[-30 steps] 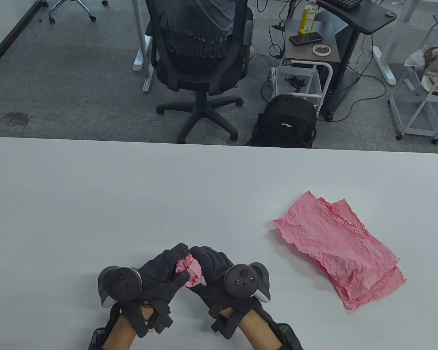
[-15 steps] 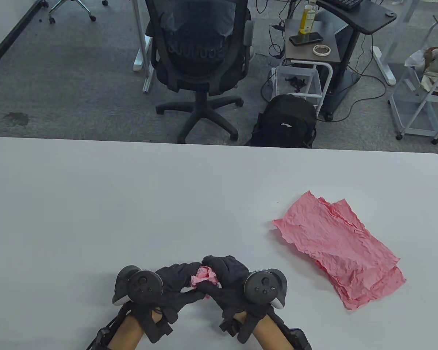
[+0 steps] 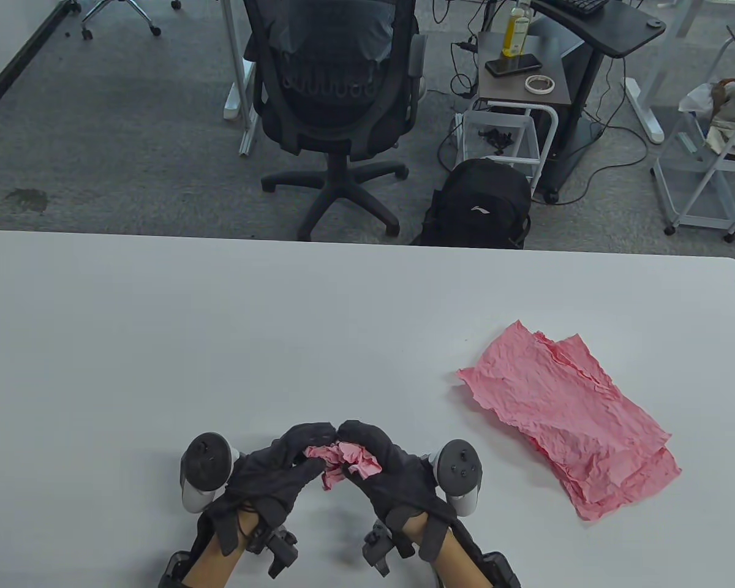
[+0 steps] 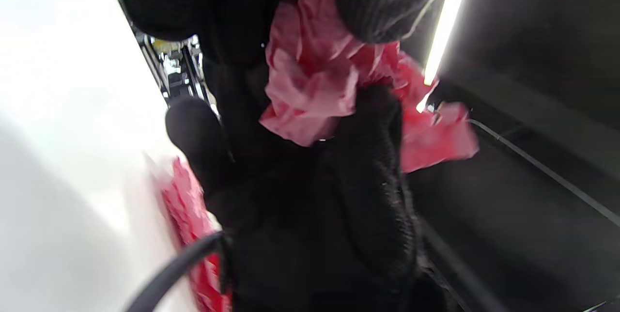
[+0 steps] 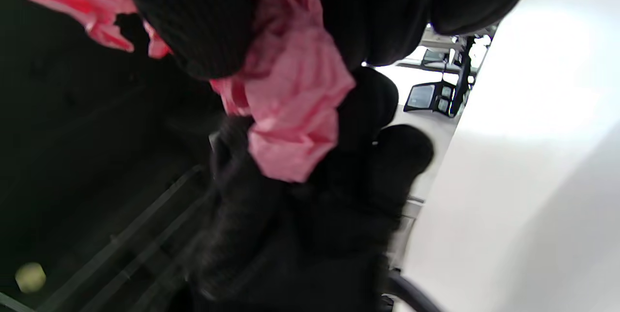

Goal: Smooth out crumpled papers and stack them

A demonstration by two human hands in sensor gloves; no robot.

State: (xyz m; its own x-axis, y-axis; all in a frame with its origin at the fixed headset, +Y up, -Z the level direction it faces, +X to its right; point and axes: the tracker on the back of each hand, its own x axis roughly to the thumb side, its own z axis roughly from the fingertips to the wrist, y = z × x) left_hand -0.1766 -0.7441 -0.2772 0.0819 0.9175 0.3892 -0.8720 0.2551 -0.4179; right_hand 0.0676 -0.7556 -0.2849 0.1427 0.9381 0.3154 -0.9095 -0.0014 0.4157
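On a white table in an office, with a black office chair and a backpack on the carpet beyond, a crumpled pink paper sits near the front edge. The left hand and right hand both pinch it between curled fingers. A stack of flattened pink papers lies well apart to the right.

The left hand and the right hand both wear black knit gloves. A round dark grey tracker with a pale underside sits on each. The right tracker has small buttons. Black straps and clips wrap the wrists.
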